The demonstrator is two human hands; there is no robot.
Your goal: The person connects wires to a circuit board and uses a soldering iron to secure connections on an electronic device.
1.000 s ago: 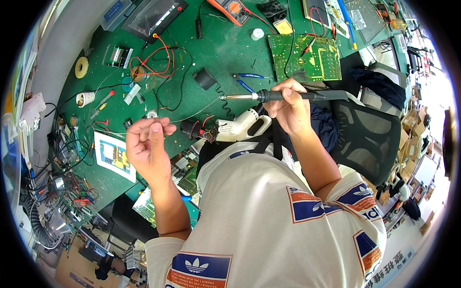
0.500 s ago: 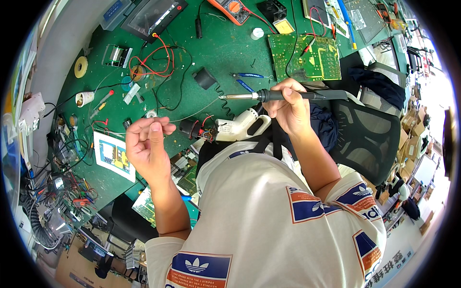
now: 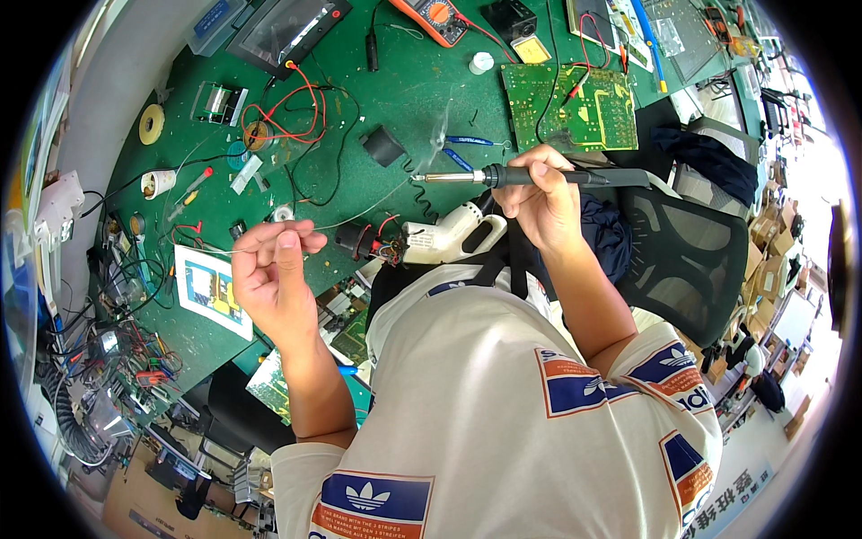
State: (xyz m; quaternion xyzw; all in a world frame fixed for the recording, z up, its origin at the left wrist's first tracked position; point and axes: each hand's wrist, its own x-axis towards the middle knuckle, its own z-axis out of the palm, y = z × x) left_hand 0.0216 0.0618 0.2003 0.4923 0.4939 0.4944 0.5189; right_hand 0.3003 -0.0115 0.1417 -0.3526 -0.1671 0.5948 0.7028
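My right hand point(image 3: 544, 196) is closed round the black grip of a soldering iron point(image 3: 512, 177), whose metal tip points left. Between the thumb and fingers of my left hand point(image 3: 280, 269) is pinched a thin solder wire point(image 3: 364, 213). The wire's free end meets the iron's tip, and a wisp of smoke point(image 3: 438, 135) rises there. Below the tip lies an opened white device with a handle point(image 3: 449, 235); its dark round end point(image 3: 356, 241) shows red and other wires. Blue-handled pliers point(image 3: 469, 141) lie just beyond the iron, beside a black nozzle-like piece point(image 3: 383, 145).
On the green bench mat are a large green circuit board point(image 3: 575, 108), an orange multimeter point(image 3: 438, 20) and a yellow sponge in a holder point(image 3: 530, 48). Red test leads point(image 3: 305, 117) curl at the left. A black mesh chair point(image 3: 687, 251) stands at the right.
Smoke now rises from the iron's tip where the wire meets it. My left hand has shifted very slightly left; my right hand stays in place.
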